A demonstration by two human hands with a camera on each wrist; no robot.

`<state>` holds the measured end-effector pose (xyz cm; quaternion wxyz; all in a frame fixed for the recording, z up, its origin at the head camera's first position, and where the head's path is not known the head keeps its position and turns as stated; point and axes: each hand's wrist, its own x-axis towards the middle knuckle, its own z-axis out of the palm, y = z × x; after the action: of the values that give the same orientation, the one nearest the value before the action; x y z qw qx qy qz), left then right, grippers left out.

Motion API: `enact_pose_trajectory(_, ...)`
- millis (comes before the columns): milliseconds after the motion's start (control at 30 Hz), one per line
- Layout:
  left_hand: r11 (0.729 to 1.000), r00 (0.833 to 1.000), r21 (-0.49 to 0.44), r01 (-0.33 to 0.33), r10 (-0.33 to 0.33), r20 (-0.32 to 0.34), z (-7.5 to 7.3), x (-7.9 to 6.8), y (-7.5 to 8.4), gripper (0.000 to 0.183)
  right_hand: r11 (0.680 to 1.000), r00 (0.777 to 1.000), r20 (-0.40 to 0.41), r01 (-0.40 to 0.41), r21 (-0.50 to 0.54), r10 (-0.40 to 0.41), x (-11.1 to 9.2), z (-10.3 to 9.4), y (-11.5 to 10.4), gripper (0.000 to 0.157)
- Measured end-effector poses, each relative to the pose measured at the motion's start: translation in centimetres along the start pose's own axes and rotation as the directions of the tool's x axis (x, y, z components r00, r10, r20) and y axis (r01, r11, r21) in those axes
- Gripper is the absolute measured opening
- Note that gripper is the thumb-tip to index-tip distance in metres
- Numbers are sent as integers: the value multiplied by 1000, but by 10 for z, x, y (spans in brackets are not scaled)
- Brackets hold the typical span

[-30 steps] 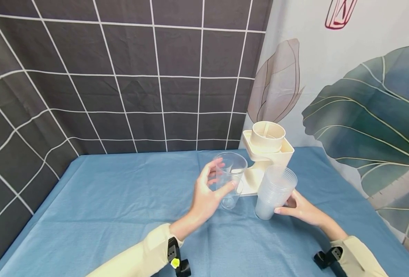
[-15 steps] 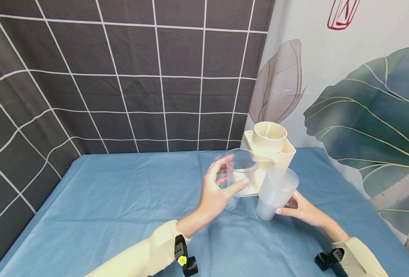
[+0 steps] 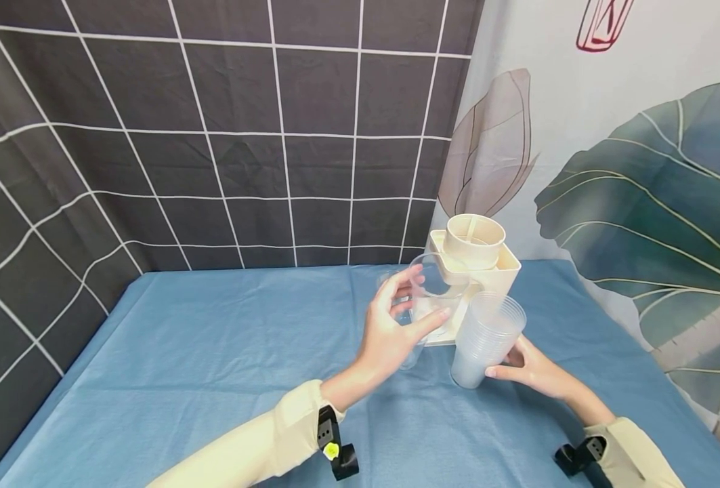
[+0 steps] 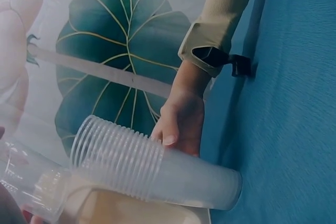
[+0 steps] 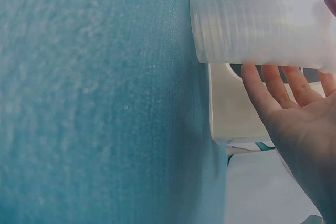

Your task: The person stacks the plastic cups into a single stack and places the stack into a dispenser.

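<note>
A clear plastic cup (image 3: 434, 296) is held off the table between the thumb and fingers of my left hand (image 3: 390, 332), before the cream plastic stand (image 3: 498, 272). Part of another clear cup (image 3: 412, 357) shows behind that hand, standing on the cloth. To the right, a stack of nested translucent plastic cups (image 3: 484, 342) tilts slightly, its bottom down on the cloth. My right hand (image 3: 530, 369) grips this stack low, thumb on the near side. In the right wrist view, its fingers (image 5: 273, 85) lie along the stack's side.
A round, divided holder (image 3: 474, 238) tops the cream stand, directly behind the cups. Blue cloth (image 3: 213, 352) covers the table. A dark grid-patterned curtain (image 3: 231, 163) hangs at the back, and a leaf-print curtain (image 3: 652, 183) hangs on the right.
My left hand has moved right with its clear cup, towards the cream stand and the stack. The other clear cup stays behind on the cloth. My right hand and the stack are still.
</note>
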<state>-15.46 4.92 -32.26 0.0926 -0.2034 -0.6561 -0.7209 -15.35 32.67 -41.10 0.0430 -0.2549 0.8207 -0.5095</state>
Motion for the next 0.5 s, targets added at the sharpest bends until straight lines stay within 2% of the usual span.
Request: enact_pose_trajectory(500,999,1000,-40,-14,15,21,10,5,4,60,1000,1000,8,-1,7,1,1,-1,1,85)
